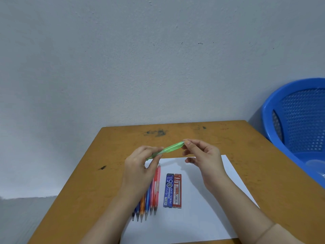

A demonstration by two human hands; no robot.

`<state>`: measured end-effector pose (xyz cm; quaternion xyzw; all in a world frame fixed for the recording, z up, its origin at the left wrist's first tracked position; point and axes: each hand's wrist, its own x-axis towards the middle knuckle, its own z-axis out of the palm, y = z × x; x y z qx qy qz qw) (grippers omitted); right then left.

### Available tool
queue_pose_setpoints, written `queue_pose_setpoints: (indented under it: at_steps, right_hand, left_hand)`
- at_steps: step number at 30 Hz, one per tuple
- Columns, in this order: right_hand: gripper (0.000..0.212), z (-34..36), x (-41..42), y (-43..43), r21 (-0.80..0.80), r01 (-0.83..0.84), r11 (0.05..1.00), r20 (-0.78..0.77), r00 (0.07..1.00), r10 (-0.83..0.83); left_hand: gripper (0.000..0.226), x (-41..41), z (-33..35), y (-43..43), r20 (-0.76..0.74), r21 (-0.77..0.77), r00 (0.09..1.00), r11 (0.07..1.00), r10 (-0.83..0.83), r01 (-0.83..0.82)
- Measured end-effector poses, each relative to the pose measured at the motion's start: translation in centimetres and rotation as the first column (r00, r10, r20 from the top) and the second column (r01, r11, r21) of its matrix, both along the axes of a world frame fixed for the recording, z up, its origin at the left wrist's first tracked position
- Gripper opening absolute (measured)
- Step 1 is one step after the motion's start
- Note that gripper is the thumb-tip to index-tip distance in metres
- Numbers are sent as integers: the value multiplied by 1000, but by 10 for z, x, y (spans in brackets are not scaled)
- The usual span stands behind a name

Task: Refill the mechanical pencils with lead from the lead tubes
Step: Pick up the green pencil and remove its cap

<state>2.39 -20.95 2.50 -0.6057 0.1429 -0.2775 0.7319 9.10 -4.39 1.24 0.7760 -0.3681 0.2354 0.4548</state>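
A translucent green mechanical pencil [169,148] hangs above the table, held at both ends. My left hand [140,166] grips its lower left part between thumb and fingers. My right hand [202,157] pinches its upper right end with thumb and forefinger. Below, on a white sheet of paper [202,217], several pencils [149,199] in red, blue and orange lie side by side, tips toward me, partly hidden by my left wrist. To their right lie a blue lead tube [168,190] and a red lead tube [177,191], side by side.
The paper lies on a wooden desk [237,138] with dark scuff marks, pushed against a grey wall. A blue plastic chair [299,124] stands at the desk's right edge.
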Motion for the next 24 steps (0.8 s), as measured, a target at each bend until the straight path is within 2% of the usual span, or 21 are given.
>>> queue_pose_setpoints:
  at_steps: [5,7,10,13,17,20,24]
  right_hand:
    - [8,1,0,-5,74,75,994,4,997,-76]
    - [8,-2,2,-9,-13,100,995,-22,995,-101]
    - [6,-11,5,-11,-245,96,965,-126,984,-130]
    - [5,-20,8,-10,-486,28,873,-234,959,-161]
    - [12,-25,8,-5,-726,-98,680,-344,909,-236]
    - [14,-26,10,-3,-784,-171,597,-390,884,-258]
    - [14,-28,13,-1,-809,-206,550,-409,870,-276]
  left_hand:
    - [21,5,-1,2,9,12,999,999,36,-36]
    - [22,7,-2,3,4,4,999,999,53,-53]
    - [21,8,-2,4,-3,4,998,998,65,-65]
    - [21,9,-1,5,-9,12,997,997,78,-78]
    - [21,8,-1,5,-25,12,997,997,72,-72]
    - [20,8,0,4,-31,19,996,997,81,-81]
    - [21,8,-1,4,-41,25,996,996,85,-84]
